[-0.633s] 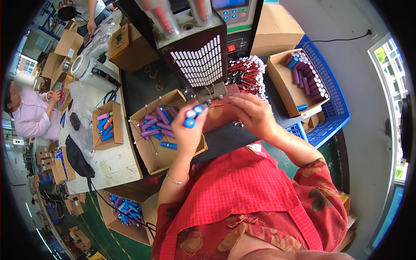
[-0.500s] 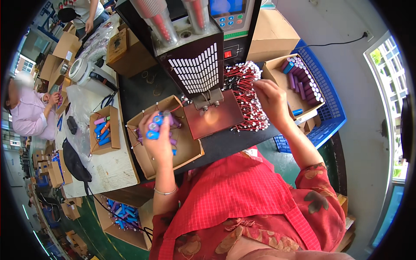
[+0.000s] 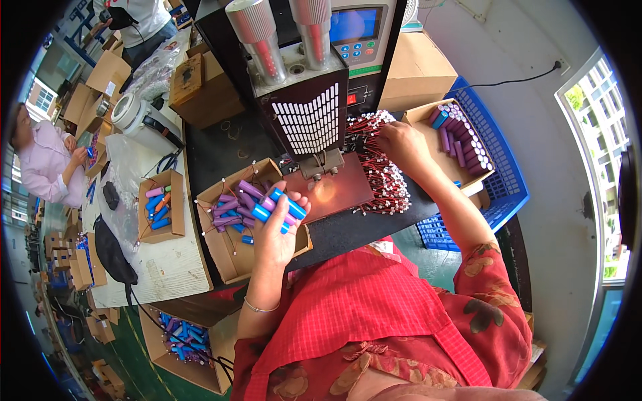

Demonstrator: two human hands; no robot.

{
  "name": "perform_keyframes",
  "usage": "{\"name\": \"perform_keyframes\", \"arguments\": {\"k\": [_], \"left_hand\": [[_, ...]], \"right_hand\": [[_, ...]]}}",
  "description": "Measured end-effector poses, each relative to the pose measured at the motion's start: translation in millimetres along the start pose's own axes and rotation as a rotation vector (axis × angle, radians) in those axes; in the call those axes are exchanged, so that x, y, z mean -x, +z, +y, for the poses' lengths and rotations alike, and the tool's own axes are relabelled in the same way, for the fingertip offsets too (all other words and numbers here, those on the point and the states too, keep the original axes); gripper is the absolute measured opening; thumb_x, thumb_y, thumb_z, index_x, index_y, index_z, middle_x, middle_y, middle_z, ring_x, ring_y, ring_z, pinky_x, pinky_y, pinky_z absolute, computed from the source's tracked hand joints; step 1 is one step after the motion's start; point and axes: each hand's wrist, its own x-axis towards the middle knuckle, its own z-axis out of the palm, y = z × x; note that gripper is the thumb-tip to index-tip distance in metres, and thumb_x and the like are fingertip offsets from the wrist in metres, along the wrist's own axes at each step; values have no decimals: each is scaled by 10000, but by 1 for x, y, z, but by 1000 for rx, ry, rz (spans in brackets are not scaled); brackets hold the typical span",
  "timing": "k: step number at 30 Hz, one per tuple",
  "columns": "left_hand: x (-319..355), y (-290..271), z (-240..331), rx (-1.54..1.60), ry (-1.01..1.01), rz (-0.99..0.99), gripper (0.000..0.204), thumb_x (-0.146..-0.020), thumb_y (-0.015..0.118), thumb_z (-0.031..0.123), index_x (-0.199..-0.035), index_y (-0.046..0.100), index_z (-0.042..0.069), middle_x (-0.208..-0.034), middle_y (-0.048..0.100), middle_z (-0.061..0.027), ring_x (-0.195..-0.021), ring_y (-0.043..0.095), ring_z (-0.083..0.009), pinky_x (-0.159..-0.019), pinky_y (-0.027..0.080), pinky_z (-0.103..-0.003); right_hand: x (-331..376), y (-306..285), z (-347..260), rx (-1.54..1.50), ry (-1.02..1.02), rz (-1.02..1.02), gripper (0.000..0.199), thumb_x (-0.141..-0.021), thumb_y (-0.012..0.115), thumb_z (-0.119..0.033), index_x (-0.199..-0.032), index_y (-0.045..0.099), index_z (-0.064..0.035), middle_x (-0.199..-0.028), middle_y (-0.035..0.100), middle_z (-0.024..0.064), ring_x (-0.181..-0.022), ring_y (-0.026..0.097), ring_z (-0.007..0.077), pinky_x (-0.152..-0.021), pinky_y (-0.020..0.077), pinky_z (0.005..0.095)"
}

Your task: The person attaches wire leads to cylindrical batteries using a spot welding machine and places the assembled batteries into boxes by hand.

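Observation:
My left hand [image 3: 275, 239] is closed round several blue and purple cylindrical battery cells [image 3: 292, 206], palm upward, beside the right end of an open cardboard box [image 3: 231, 262]. Inside that box lie more loose purple and blue cells, some with wires. My right hand [image 3: 406, 146] touches the far part of a heap of red and black wire leads [image 3: 388, 184] with white connectors. Its fingers are drawn together, and their tips are partly hidden against the wires. Between the hands stands a spot welder [image 3: 301, 93], its electrodes above a lit reddish-brown plate [image 3: 348, 182].
A blue plastic basket [image 3: 511, 175] on the right supports a cardboard tray [image 3: 428, 118] of purple cells. At left are a small box [image 3: 175, 208] of cells and a white jug [image 3: 144, 120]. Another box [image 3: 217, 375] of cells sits below. Two people are at the far left.
My left hand has moved right and toward me with the cells, turning palm up. My right hand has shifted left onto the wire heap, its fingers drawing together.

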Motion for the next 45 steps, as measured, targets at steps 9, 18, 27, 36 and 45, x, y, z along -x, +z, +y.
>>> {"name": "perform_keyframes", "arguments": {"k": [9,18,27,36,45], "left_hand": [[5,36,-32,-124,-47,41,386,-771,642,-9,-1125,488,15,-1010,594,-81,-796,607,-148,-678,474,-239],[10,37,-37,-265,-12,-61,298,-764,655,14,-1024,509,21,-846,598,-71,-741,582,-154,-669,447,-266],[-10,23,-20,-933,340,-59,288,-739,715,112,-984,609,3,-894,605,-46,-773,575,-120,-686,462,-241],[-32,14,-22,-1154,500,-97,254,-667,681,3,-910,610,-22,-786,603,-116,-733,595,-246,-656,465,-314],[-33,25,-17,-1174,449,-87,208,-675,661,9,-877,612,-3,-795,587,-103,-755,584,-259,-686,456,-327]], "right_hand": [[96,-61,-40,-730,177,-71,112,-777,632,-71,-751,568,17,-642,556,70,-556,528,96,-515,429,249],[114,-33,-76,-934,37,-133,249,-789,658,-141,-969,595,20,-813,635,100,-779,619,170,-714,488,294],[69,-19,-86,-1178,274,-279,154,-833,628,-151,-812,606,0,-686,582,-11,-627,512,44,-550,429,198],[45,-10,-88,-1364,294,-341,142,-833,619,-132,-812,617,8,-810,602,13,-708,519,50,-618,438,196],[32,-4,-82,-1291,288,-410,147,-834,616,-158,-804,631,-15,-761,587,4,-663,519,47,-577,418,207]]}}
